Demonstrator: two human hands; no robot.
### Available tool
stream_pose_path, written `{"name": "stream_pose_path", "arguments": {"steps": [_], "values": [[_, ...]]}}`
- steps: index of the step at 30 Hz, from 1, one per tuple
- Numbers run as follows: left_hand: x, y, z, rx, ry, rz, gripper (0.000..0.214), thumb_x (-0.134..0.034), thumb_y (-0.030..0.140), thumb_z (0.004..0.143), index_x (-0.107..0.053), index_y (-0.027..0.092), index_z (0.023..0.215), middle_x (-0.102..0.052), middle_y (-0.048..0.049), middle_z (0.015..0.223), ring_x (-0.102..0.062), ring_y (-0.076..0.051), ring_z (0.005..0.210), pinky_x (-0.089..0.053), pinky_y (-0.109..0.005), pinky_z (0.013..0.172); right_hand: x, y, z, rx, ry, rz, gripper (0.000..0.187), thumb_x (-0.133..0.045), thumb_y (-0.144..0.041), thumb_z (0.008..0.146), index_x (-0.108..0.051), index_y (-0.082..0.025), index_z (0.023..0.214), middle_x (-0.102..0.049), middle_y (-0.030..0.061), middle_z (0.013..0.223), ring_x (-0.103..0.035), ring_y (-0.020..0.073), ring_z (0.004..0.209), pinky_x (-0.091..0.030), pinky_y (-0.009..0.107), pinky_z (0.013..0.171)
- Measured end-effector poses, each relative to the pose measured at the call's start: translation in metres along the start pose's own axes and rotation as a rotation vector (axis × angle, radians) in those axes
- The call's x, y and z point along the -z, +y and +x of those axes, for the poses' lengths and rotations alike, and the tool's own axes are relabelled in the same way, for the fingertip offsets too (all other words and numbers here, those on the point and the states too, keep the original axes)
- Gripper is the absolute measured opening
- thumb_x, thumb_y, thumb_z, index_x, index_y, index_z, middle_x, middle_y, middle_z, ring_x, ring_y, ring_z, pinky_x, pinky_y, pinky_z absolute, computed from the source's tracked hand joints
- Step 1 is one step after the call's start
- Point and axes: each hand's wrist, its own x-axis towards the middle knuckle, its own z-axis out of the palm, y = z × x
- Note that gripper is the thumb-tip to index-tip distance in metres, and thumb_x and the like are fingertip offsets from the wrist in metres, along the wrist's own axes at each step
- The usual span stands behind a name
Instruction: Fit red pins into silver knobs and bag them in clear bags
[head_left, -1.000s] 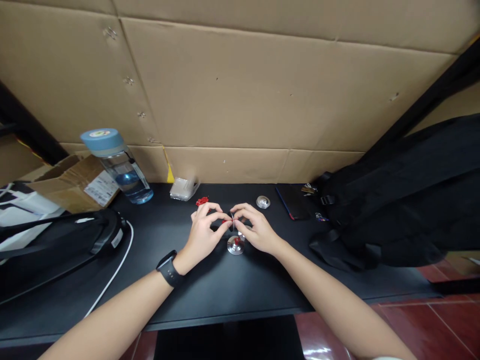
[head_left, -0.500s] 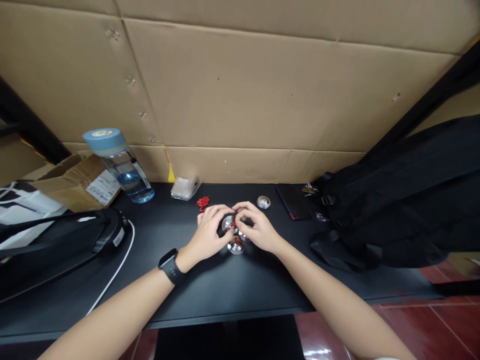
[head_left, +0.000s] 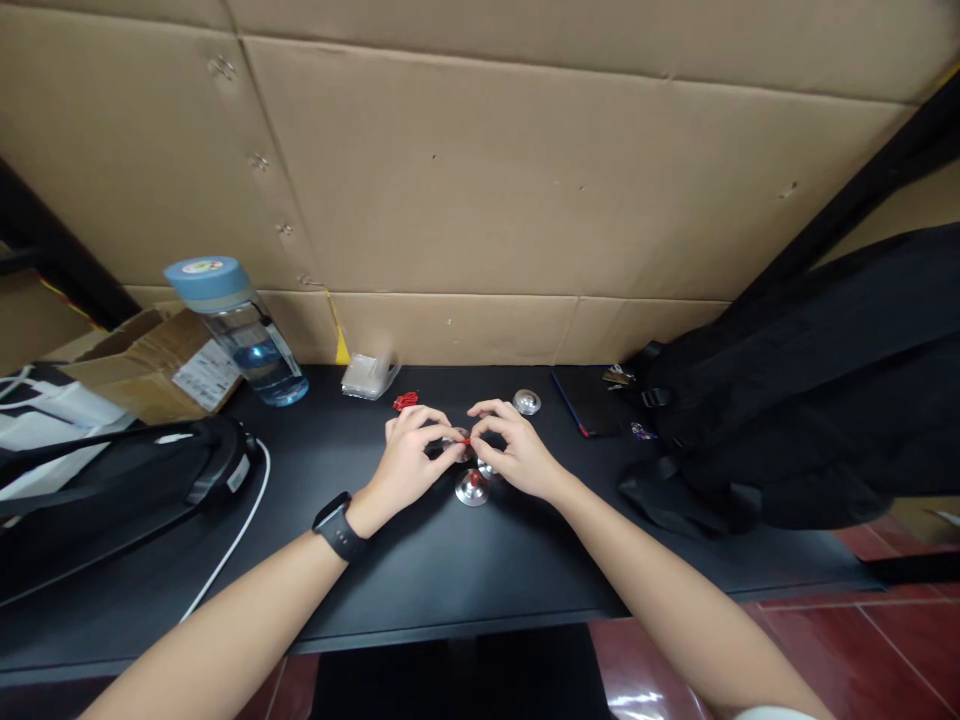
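Note:
My left hand (head_left: 409,462), with a black watch on its wrist, and my right hand (head_left: 516,450) meet over the middle of the black table (head_left: 450,570). Both pinch a small red piece (head_left: 466,441) between their fingertips, with a silver metal disc partly hidden behind the fingers. A second silver disc (head_left: 472,487) with a red centre lies on the table just under the hands. Another silver dome-shaped disc (head_left: 526,402) sits behind my right hand. A small heap of red cord (head_left: 405,401) lies behind my left hand.
A water bottle (head_left: 236,332) with a blue lid and a cardboard box (head_left: 150,365) stand at the back left. A small clear plastic packet (head_left: 367,376), a dark phone (head_left: 592,402), a black bag (head_left: 810,390) at right, another black bag (head_left: 112,490) and white cable at left.
The hands dropped toward the table half a second ago with a disc showing between them, then rose slightly; now the fingertips pinch the red piece together again.

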Motion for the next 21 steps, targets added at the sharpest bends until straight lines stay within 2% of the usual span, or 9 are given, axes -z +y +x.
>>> {"name": "stream_pose_path", "arguments": {"steps": [4, 9, 11, 13, 15, 17, 18, 21], "values": [[0.0, -0.003, 0.001, 0.028, -0.039, 0.037, 0.009, -0.068, 0.034, 0.091, -0.078, 0.032, 0.09, -0.071, -0.0007, 0.104, -0.056, -0.024, 0.112, -0.033, -0.043, 0.094, 0.004, 0.002, 0.001, 0.017, -0.003, -0.053, 0.007, -0.062, -0.022, 0.093, -0.068, -0.022, 0.092, -0.066, 0.0081, 0.119, -0.061, 0.0232, 0.11, -0.046, 0.043, 0.1], [-0.001, -0.006, 0.002, 0.055, -0.093, 0.047, 0.009, -0.068, 0.031, 0.091, -0.074, 0.028, 0.085, -0.071, 0.0001, 0.102, -0.057, -0.023, 0.11, -0.032, -0.041, 0.09, 0.022, 0.016, 0.004, 0.01, 0.118, -0.15, 0.01, -0.059, -0.018, 0.091, -0.067, -0.022, 0.095, -0.067, 0.0078, 0.114, -0.062, 0.0231, 0.109, -0.046, 0.042, 0.097], [-0.001, -0.006, 0.002, 0.047, -0.098, 0.037, 0.012, -0.065, 0.034, 0.094, -0.075, 0.029, 0.09, -0.071, -0.0001, 0.103, -0.058, -0.022, 0.108, -0.031, -0.04, 0.09, 0.03, 0.023, 0.005, -0.006, 0.119, -0.152, 0.01, -0.059, -0.018, 0.091, -0.067, -0.023, 0.095, -0.068, 0.0066, 0.109, -0.063, 0.0222, 0.104, -0.049, 0.038, 0.09], [-0.001, -0.005, 0.001, 0.029, -0.083, 0.027, 0.014, -0.062, 0.037, 0.096, -0.076, 0.032, 0.098, -0.07, -0.0006, 0.105, -0.058, -0.022, 0.109, -0.031, -0.041, 0.091, 0.034, 0.026, 0.005, -0.003, 0.068, -0.115, 0.009, -0.062, -0.021, 0.092, -0.068, -0.023, 0.097, -0.07, 0.0054, 0.105, -0.064, 0.0209, 0.097, -0.05, 0.034, 0.08], [-0.001, -0.004, 0.0, 0.01, -0.05, 0.025, 0.016, -0.062, 0.039, 0.096, -0.076, 0.035, 0.102, -0.069, -0.0012, 0.108, -0.057, -0.022, 0.11, -0.031, -0.041, 0.092, 0.032, 0.024, 0.005, 0.032, -0.023, -0.063, 0.011, -0.068, -0.028, 0.091, -0.07, -0.024, 0.101, -0.07, 0.005, 0.103, -0.065, 0.0199, 0.093, -0.05, 0.032, 0.076], [-0.002, -0.003, -0.001, -0.004, -0.012, 0.026, 0.015, -0.065, 0.04, 0.095, -0.077, 0.035, 0.1, -0.068, -0.0017, 0.108, -0.057, -0.022, 0.111, -0.032, -0.042, 0.092, 0.024, 0.018, 0.004, 0.084, -0.102, -0.03, 0.017, -0.074, -0.034, 0.089, -0.071, -0.024, 0.103, -0.07, 0.0052, 0.103, -0.065, 0.0201, 0.093, -0.051, 0.033, 0.081], [-0.003, -0.002, -0.001, -0.01, 0.003, 0.027, 0.014, -0.066, 0.039, 0.094, -0.078, 0.035, 0.098, -0.068, -0.0018, 0.108, -0.057, -0.023, 0.111, -0.032, -0.042, 0.092, 0.019, 0.015, 0.004, 0.105, -0.103, -0.029, 0.018, -0.075, -0.035, 0.088, -0.071, -0.023, 0.101, -0.07, 0.0052, 0.102, -0.064, 0.0208, 0.095, -0.05, 0.036, 0.086], [-0.006, 0.0, -0.002, -0.028, 0.025, 0.036, 0.013, -0.068, 0.038, 0.093, -0.079, 0.032, 0.091, -0.068, -0.0023, 0.106, -0.056, -0.023, 0.11, -0.033, -0.042, 0.092, 0.004, 0.007, 0.004, 0.099, -0.048, -0.055, 0.008, -0.069, -0.031, 0.093, -0.071, -0.023, 0.095, -0.069, 0.0053, 0.101, -0.062, 0.0207, 0.094, -0.05, 0.038, 0.088]]}}
